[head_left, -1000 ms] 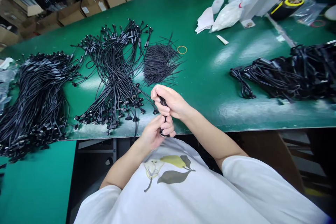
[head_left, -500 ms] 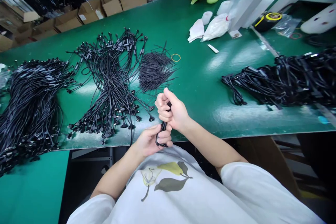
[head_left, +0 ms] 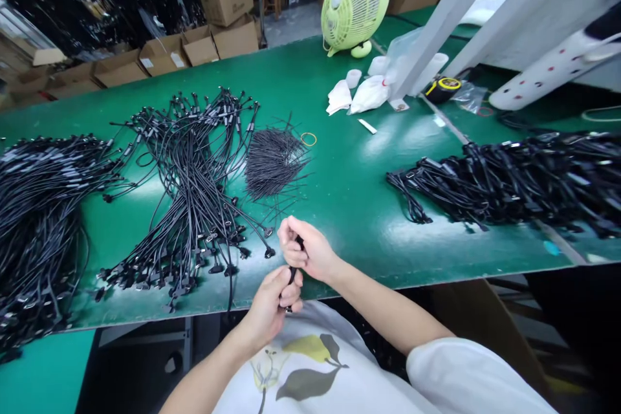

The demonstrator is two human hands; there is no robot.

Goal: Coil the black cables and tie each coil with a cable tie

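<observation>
A folded black cable point(head_left: 292, 275) runs between my two hands at the table's front edge, mostly covered by fingers. My left hand point(head_left: 274, 297) is closed around its lower end, where a small metal connector tip peeks out. Just above, my right hand point(head_left: 308, 249) is curled tightly round the upper part. Beyond my hands lies a heap of thin black ties point(head_left: 274, 162). To its left spreads a fanned bunch of black cables point(head_left: 194, 187) with connectors at both ends. Whether a tie is in my fingers is hidden.
More loose cables point(head_left: 43, 226) lie far left. Bundled cables point(head_left: 514, 181) are piled at right. A yellow rubber band point(head_left: 308, 139), white plastic bags point(head_left: 369, 94), a tape measure point(head_left: 442, 88) and a green fan point(head_left: 356, 3) sit further back, beside a grey post point(head_left: 446, 13).
The head view has tilted up, so the table contents appear lower and more of the fan shows. Both hands still grip the cable, held close together.
</observation>
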